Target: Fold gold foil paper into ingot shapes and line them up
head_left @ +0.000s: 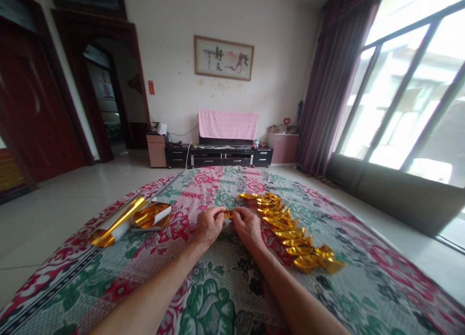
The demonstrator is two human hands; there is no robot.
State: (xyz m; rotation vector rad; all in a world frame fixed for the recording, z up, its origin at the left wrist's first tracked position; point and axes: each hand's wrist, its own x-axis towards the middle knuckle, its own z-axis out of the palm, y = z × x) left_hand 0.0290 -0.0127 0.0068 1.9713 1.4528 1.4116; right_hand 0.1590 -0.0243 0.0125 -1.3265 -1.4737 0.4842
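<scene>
Between my two hands is a small piece of gold foil paper point(228, 214), pinched at both ends above the flowered cloth. My left hand point(210, 224) has its fingertips closed on the left end. My right hand point(247, 224) grips the right end with thumb and fingers pressed together. Just right of my right hand, several folded gold paper ingots point(285, 223) lie in a slanting row. On the left lie a roll of gold foil paper point(121, 221) and a curled stack of gold foil sheets point(152, 215) with white backs.
A patterned red, green and grey cloth point(207, 301) covers the round surface before me. Beyond it stand a low black cabinet point(221, 159) and a screen draped in a pink towel point(228, 124). Purple curtains point(323, 93) and a large window point(407, 98) are at right.
</scene>
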